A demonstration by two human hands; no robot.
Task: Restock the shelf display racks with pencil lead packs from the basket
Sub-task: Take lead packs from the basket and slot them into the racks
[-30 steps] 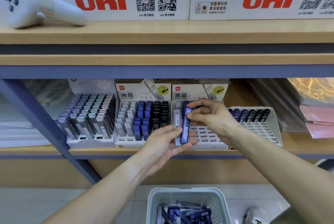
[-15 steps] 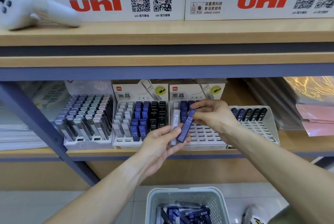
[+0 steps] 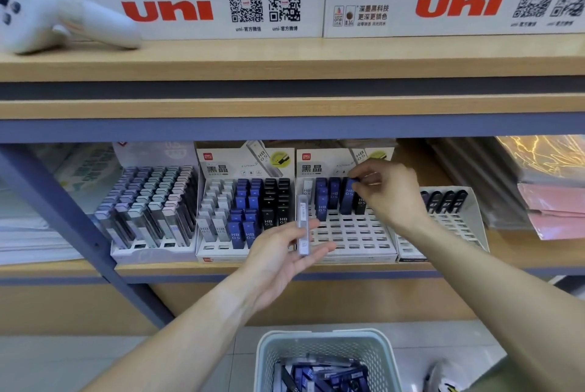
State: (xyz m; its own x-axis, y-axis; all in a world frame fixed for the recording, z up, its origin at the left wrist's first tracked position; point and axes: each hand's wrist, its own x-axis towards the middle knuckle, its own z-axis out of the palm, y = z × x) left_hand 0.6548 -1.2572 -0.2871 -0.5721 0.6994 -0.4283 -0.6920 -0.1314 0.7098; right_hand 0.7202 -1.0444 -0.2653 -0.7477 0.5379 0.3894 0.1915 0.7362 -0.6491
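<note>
A white slotted display rack [image 3: 351, 238] stands on the lower shelf, with a few blue, grey and black lead packs in its back rows. My right hand [image 3: 391, 194] pinches the top of a blue lead pack [image 3: 348, 200] that stands upright in the back row of this rack. My left hand [image 3: 285, 254] is palm-up just in front of the rack and holds a clear grey lead pack [image 3: 303, 225] upright between thumb and fingers. The pale basket [image 3: 323, 337] sits below on the floor, with several blue and grey packs [image 3: 319, 376] inside.
A fuller rack [image 3: 247, 211] of grey, blue and black packs stands to the left, and a rack of pale packs [image 3: 152, 201] beyond it. A white rack [image 3: 452, 220] with black packs is on the right. The upper shelf board [image 3: 285, 106] overhangs. Pink folders [image 3: 554, 208] lie far right.
My right hand took the blue pack from my left hand and carried it up and right into the rack's back row. My left hand keeps only the grey pack.
</note>
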